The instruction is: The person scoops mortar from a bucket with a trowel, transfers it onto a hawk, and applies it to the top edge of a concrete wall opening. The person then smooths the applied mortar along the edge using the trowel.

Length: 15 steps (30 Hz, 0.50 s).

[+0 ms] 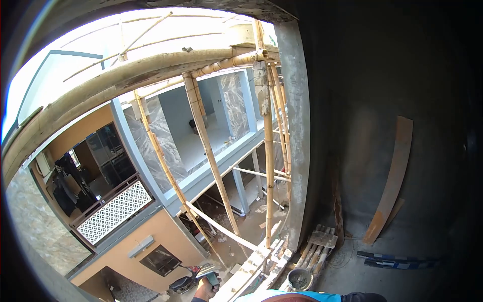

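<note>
At the bottom edge, my left hand [204, 289] is wrapped round a hand trowel [207, 274] with a grey-green grip and a pale flat blade. The hand is partly cut off by the frame, and the tool's exact type is hard to make out. It is beside a pale, splattered plank [246, 274] at the opening. My right hand is out of view; only a dark sleeve [363, 297] shows at the bottom. Nearby on the right stands a dark bucket [300, 278] with grey contents.
Bamboo scaffolding poles [209, 146] cross the wide opening, with a drop to the yard below. A concrete column [294, 126] edges the opening. On the right, a board [395, 176] leans on the wall, blue-black bars [392, 262] lie on the floor, and a slatted wooden piece [319, 244] stands near.
</note>
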Each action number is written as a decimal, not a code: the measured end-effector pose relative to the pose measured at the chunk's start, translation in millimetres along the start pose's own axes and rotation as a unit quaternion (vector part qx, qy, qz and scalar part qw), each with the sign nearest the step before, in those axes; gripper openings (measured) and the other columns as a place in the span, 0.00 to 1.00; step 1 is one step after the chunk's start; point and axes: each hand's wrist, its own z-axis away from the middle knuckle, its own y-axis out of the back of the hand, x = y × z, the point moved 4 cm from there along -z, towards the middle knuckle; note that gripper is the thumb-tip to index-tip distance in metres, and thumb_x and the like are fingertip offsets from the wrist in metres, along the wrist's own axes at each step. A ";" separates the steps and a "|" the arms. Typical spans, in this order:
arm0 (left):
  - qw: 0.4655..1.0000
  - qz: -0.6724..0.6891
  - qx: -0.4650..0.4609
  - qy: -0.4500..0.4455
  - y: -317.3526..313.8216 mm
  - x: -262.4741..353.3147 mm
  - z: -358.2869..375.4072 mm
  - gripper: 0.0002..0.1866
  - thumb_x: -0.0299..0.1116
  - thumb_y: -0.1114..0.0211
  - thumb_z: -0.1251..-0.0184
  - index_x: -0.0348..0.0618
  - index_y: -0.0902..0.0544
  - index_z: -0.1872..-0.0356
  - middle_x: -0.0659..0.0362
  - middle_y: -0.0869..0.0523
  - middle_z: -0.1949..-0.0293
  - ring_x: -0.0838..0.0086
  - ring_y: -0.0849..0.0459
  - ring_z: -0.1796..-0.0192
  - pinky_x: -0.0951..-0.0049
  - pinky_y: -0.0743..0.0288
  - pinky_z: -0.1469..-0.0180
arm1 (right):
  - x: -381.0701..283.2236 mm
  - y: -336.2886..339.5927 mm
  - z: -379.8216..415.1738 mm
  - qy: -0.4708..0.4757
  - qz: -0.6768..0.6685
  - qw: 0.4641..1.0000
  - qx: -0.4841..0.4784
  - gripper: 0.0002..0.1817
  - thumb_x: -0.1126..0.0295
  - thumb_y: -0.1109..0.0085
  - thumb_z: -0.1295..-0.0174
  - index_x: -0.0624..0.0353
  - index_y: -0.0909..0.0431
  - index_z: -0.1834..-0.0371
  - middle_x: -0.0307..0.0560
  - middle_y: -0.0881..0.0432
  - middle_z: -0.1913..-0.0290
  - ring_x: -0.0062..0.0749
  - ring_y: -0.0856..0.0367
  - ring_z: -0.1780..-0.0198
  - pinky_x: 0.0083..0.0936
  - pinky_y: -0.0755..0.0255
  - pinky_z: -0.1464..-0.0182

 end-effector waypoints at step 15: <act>0.999 -0.012 -0.039 -0.014 -47.1 16.9 11.0 0.15 0.48 0.51 0.27 0.47 0.25 0.56 0.61 0.22 0.69 0.81 0.31 0.83 0.84 0.45 0.87 | -86.7 -49.2 -38.0 0.095 0.129 0.987 -0.018 0.16 0.62 0.36 0.49 0.68 0.18 0.71 0.55 0.15 0.70 0.42 0.15 0.66 0.34 0.22 0.65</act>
